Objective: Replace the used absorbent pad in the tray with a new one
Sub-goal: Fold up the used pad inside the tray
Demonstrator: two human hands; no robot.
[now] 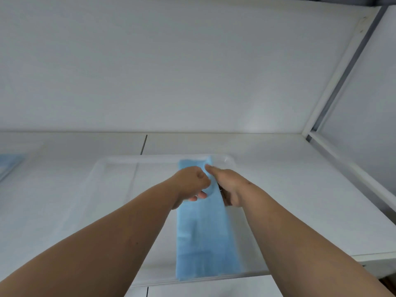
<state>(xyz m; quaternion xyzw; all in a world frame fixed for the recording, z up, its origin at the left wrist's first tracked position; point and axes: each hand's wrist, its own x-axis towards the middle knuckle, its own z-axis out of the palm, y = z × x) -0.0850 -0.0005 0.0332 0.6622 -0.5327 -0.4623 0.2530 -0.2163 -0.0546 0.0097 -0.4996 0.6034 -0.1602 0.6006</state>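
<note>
Centre frame, both hands meet over the folded blue pad (205, 232). Left hand (190, 185) curled, fingers pinching the pad's upper fold; right hand (228, 186) gripping the fold's right edge, forefinger extended. Pad lies lengthwise in the right half of the clear tray (111, 168), running from under the hands down to the lower rim. Risk: uneven pull could skew the unfolding, bunch the layers, or drag the light tray across the white counter (300, 189). Another blue pad (8, 161) at the far left edge.
</note>
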